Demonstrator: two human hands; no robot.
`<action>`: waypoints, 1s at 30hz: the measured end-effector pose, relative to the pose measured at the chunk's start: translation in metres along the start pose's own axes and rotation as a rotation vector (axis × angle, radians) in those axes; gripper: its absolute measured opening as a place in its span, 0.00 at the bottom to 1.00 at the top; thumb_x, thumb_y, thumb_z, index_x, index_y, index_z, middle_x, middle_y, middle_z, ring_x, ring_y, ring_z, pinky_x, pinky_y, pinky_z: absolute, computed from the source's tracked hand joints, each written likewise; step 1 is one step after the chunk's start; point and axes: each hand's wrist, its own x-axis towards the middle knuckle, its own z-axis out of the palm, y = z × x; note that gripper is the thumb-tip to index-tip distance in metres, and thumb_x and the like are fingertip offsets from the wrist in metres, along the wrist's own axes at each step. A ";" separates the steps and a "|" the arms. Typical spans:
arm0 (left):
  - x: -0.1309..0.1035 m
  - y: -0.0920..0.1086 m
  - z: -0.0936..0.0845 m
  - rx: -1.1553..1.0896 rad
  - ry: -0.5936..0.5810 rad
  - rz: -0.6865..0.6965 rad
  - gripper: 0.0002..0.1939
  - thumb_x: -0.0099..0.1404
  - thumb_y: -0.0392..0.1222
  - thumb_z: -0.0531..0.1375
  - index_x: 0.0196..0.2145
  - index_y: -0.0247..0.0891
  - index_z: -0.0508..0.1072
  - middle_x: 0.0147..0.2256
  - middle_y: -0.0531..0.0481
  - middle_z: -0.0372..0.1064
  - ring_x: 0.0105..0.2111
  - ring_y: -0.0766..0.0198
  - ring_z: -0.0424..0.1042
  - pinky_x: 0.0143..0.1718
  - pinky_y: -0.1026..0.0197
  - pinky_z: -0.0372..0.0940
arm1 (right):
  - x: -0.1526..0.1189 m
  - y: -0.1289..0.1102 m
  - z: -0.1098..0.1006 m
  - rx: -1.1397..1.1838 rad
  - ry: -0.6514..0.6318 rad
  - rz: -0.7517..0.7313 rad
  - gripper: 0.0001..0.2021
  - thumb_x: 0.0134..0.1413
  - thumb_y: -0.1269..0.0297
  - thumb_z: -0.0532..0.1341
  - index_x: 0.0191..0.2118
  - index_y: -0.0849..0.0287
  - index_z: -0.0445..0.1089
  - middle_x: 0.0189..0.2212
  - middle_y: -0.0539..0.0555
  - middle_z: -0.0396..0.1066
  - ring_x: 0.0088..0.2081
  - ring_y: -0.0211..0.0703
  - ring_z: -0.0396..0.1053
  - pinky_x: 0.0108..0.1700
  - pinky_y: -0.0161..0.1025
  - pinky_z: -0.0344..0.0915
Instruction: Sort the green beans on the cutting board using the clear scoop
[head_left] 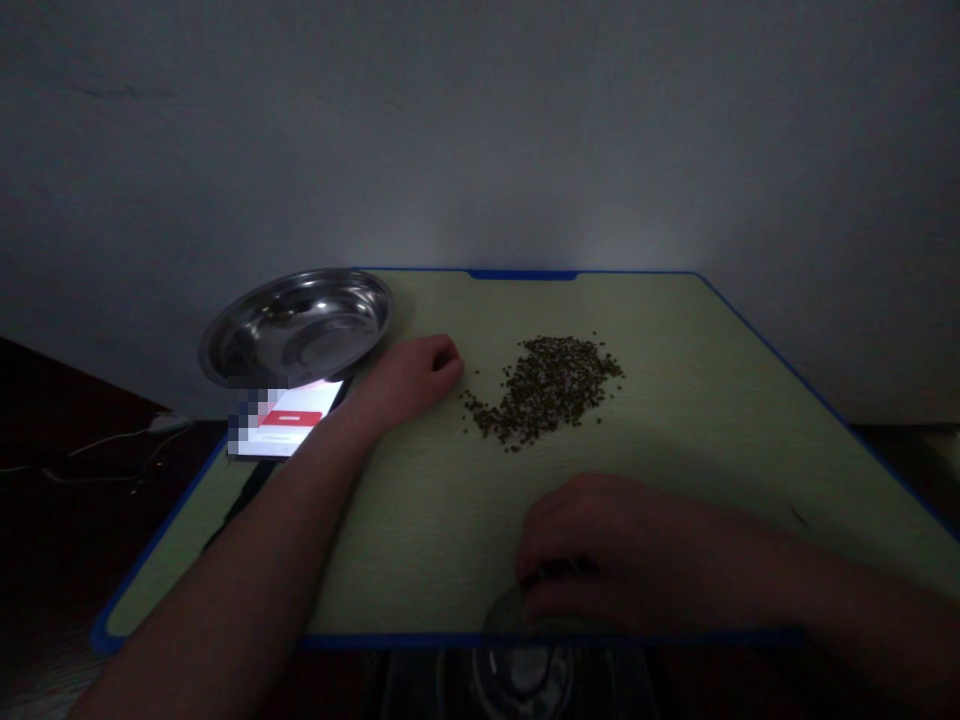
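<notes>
A loose pile of small dark seeds or grains [559,385] lies spread on the pale green tabletop [675,330]. My left hand [420,375] rests on the table just left of the pile, its fingers curled into a loose fist with a dark hollow by the thumb; nothing shows in it. Near the front edge, my right hand [592,545] is bent over a clear round container [521,675], fingers curled towards the thumb. Shadow hides whatever may be between those fingers. The container stands at the table's front edge, and its upper part is dim.
A shiny steel basin [315,325] sits at the back left. Below it lies a lit phone or tablet [289,425], partly behind my left forearm. White cables [112,440] run off to the left. A grey wall [480,130] rises behind the blue-edged table.
</notes>
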 end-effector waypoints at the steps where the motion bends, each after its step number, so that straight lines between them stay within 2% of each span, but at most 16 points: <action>1: 0.000 0.000 0.000 -0.001 0.001 -0.005 0.13 0.62 0.47 0.52 0.31 0.37 0.72 0.29 0.48 0.72 0.27 0.62 0.67 0.28 0.60 0.56 | 0.001 0.002 -0.002 0.008 0.045 -0.010 0.09 0.61 0.61 0.60 0.36 0.58 0.77 0.31 0.51 0.77 0.31 0.37 0.70 0.34 0.33 0.60; 4: -0.001 0.002 -0.001 -0.007 -0.001 -0.012 0.13 0.62 0.46 0.52 0.31 0.37 0.72 0.29 0.49 0.72 0.27 0.62 0.68 0.28 0.60 0.56 | 0.001 0.015 -0.014 0.024 0.237 -0.014 0.11 0.63 0.61 0.58 0.38 0.58 0.76 0.27 0.49 0.75 0.27 0.34 0.68 0.31 0.32 0.59; 7: -0.002 0.001 -0.002 -0.017 -0.013 -0.011 0.13 0.62 0.46 0.52 0.31 0.37 0.72 0.30 0.49 0.72 0.28 0.62 0.68 0.28 0.60 0.56 | 0.000 0.033 -0.028 0.012 0.434 0.064 0.11 0.63 0.61 0.57 0.37 0.59 0.76 0.23 0.47 0.71 0.24 0.33 0.65 0.28 0.32 0.58; 10: -0.003 0.001 -0.002 -0.021 -0.019 -0.021 0.13 0.62 0.46 0.52 0.31 0.37 0.72 0.30 0.48 0.72 0.28 0.62 0.68 0.28 0.60 0.56 | 0.000 0.047 -0.036 -0.040 0.576 0.151 0.10 0.62 0.62 0.58 0.35 0.59 0.75 0.22 0.46 0.70 0.23 0.33 0.64 0.26 0.33 0.57; 13: -0.003 0.003 -0.002 -0.020 -0.017 -0.022 0.13 0.62 0.46 0.51 0.31 0.37 0.72 0.29 0.48 0.72 0.27 0.62 0.68 0.28 0.61 0.56 | 0.005 0.051 -0.031 -0.123 0.613 0.158 0.08 0.61 0.63 0.60 0.35 0.59 0.75 0.23 0.47 0.72 0.23 0.33 0.64 0.28 0.33 0.57; 18: -0.004 0.005 -0.003 -0.020 -0.018 -0.042 0.13 0.62 0.45 0.51 0.30 0.37 0.72 0.29 0.48 0.73 0.28 0.62 0.68 0.28 0.61 0.56 | 0.023 0.045 -0.010 -0.182 0.555 0.143 0.07 0.59 0.64 0.61 0.34 0.59 0.75 0.26 0.49 0.76 0.26 0.35 0.69 0.30 0.34 0.58; 21: -0.003 0.003 -0.003 -0.024 -0.007 -0.032 0.13 0.62 0.46 0.51 0.30 0.38 0.72 0.29 0.49 0.73 0.27 0.62 0.68 0.28 0.61 0.56 | 0.032 0.045 -0.006 -0.273 0.545 0.189 0.08 0.60 0.62 0.60 0.35 0.58 0.76 0.28 0.51 0.78 0.28 0.39 0.72 0.32 0.36 0.60; 30: -0.003 0.002 -0.003 -0.014 -0.024 -0.025 0.13 0.63 0.46 0.51 0.31 0.37 0.71 0.30 0.49 0.72 0.28 0.61 0.69 0.28 0.60 0.57 | 0.021 0.082 -0.037 -0.498 0.743 0.389 0.12 0.62 0.56 0.58 0.35 0.56 0.76 0.28 0.54 0.78 0.29 0.44 0.72 0.31 0.39 0.59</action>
